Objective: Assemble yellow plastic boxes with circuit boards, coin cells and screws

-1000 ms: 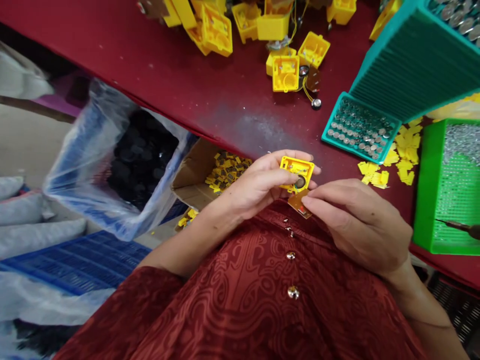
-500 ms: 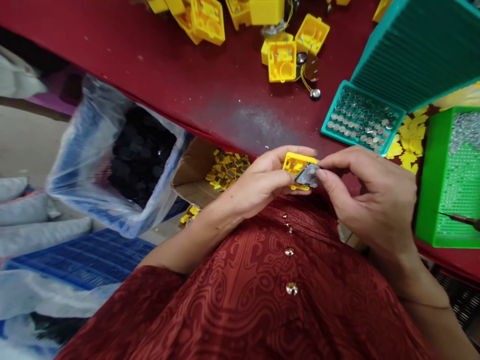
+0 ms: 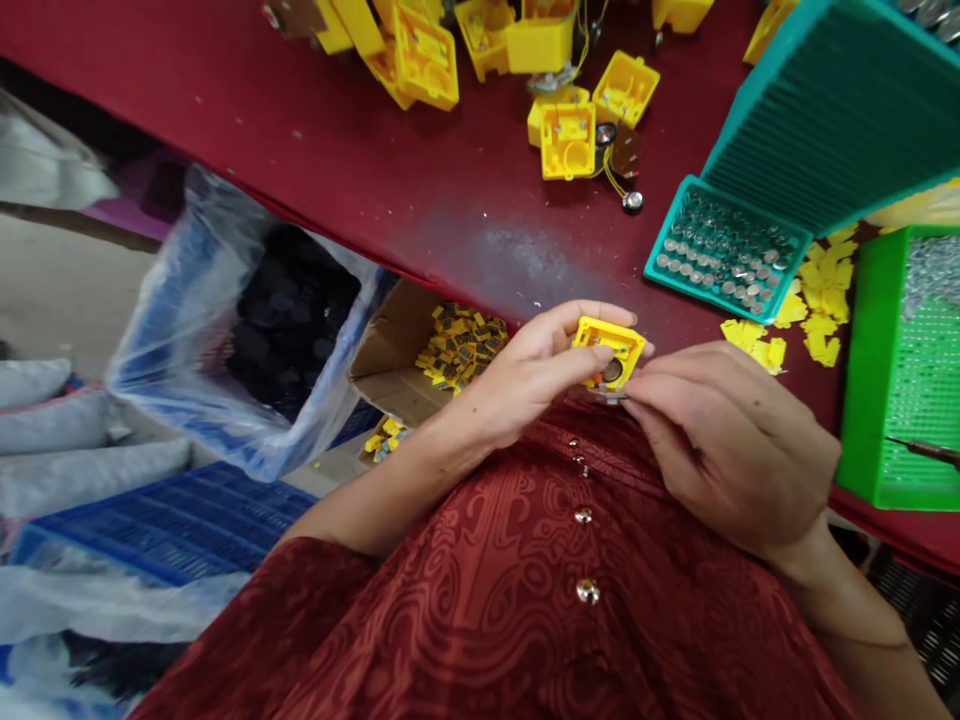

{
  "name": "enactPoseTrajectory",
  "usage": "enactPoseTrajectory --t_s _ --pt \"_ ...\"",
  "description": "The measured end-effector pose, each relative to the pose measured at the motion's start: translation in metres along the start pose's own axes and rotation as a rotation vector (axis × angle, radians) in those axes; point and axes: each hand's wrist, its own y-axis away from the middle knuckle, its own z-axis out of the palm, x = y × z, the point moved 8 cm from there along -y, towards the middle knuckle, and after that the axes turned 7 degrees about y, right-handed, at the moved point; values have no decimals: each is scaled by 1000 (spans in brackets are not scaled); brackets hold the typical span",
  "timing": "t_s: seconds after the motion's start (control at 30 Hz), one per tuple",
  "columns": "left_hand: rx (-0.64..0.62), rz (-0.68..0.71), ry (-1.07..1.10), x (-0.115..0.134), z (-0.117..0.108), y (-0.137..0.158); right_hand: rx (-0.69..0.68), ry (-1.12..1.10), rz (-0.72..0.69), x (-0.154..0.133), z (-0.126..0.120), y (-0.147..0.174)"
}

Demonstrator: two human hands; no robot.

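Observation:
My left hand [image 3: 536, 365] grips a small open yellow plastic case [image 3: 626, 338] just above my lap, its thumb pressing inside. A round dark disc [image 3: 613, 370] sits in the case beside that thumb. Low on the case's near side, the edge of a small grey part [image 3: 609, 397] shows. My right hand [image 3: 731, 440] pinches at this grey part with thumb and forefinger; most of the part is hidden. Beyond the hands, more yellow cases [image 3: 568, 140] lie on the red table, with a small round metal piece [image 3: 632, 202] on yellow wires near them.
A teal tray [image 3: 701, 290] of round metal cells stands ahead, beside yellow pieces [image 3: 825, 285]. At right is a green basket [image 3: 862, 400] with a screwdriver [image 3: 926, 450]. A cardboard box [image 3: 390, 360] of yellow-black parts and a lined blue crate [image 3: 150, 330] stand left.
The grey part has swung from across the case's open face down to its near edge, uncovering the round disc. My right hand has moved slightly down with it.

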Motion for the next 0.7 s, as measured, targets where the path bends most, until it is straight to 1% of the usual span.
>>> enactPoseTrajectory --t_s 0.07,0.17,0.37,0.5,0.6,0.7 --pt "-11 15 -24 1 0 -1 19 -5 -5 -3 -2 1" --pt "7 17 -35 1 0 0 20 -12 5 -4 -4 2" --pt "27 -3 33 1 0 1 21 11 63 3 -5 -6" --pt "-1 -25 89 0 -3 2 -4 -6 137 18 3 -13" --pt "-11 -8 39 1 -4 3 -10 -33 156 26 10 -16" --pt "-14 9 -15 2 -4 4 -12 -21 155 28 13 -17"
